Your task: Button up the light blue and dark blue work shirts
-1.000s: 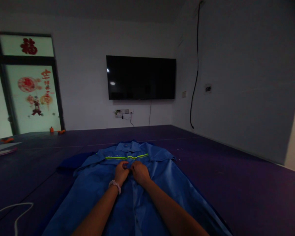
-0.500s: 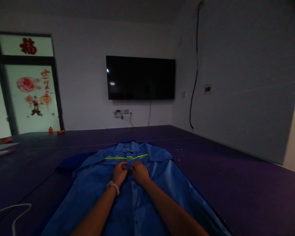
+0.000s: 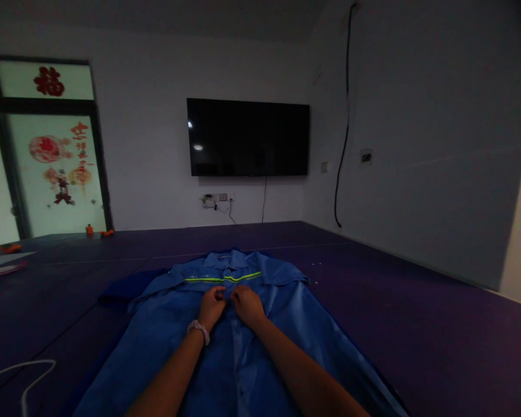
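A blue short-sleeved work shirt (image 3: 282, 324) with yellow-green stripes across the chest lies spread out, its collar pointing away from me. My left hand (image 3: 212, 304), with a pale scrunchie on the wrist, pinches the front placket just below the stripes. Close beside it, my right hand (image 3: 246, 304) has its fingers bent and pressed on the placket's other side. The fingertips of both hands nearly meet, and the bit of cloth or button between them is too small to make out. Under the shirt, a darker blue garment (image 3: 130, 285) shows at the left.
The shirt rests on a wide purple surface (image 3: 417, 324). A white cable (image 3: 30, 364) curls at the lower left. Orange objects (image 3: 89, 229) sit near the glass door. A television (image 3: 248, 138) hangs on the far wall, and a black cable (image 3: 344, 145) dangles at the right.
Both hands stay at the same spot on the placket, with only slight finger movement. The shirt keeps its position.
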`<state>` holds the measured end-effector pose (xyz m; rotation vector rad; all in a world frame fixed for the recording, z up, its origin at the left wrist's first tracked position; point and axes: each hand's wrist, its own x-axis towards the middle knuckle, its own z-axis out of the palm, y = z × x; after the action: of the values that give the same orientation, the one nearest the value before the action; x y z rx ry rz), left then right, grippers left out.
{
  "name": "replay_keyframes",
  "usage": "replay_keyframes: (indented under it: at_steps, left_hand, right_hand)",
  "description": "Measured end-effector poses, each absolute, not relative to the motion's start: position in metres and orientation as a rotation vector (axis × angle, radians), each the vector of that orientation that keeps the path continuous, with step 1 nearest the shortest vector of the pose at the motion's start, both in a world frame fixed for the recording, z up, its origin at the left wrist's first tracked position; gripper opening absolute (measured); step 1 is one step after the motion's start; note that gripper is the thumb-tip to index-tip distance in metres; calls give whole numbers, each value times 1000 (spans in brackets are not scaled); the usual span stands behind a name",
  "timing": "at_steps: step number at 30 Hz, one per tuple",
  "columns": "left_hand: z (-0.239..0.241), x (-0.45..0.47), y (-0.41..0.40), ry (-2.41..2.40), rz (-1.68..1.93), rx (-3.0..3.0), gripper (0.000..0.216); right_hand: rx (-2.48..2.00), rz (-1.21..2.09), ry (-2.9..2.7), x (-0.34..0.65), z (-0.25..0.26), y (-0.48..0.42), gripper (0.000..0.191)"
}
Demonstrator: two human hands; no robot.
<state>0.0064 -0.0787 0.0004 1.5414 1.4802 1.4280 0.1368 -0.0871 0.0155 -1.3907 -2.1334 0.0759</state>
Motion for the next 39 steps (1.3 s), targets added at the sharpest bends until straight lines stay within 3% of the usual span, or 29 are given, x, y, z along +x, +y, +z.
replay_keyframes:
  at_steps: [21,39]
  left_hand:
    - [0,7,-80,1547,1346,1681,42]
    - [2,10,-85,1671,1301,1805,31]
  right_hand:
    - [-1379,110,-2127,137,11,-82,17]
    - [-1383,158,-2147,139,10,-78,21]
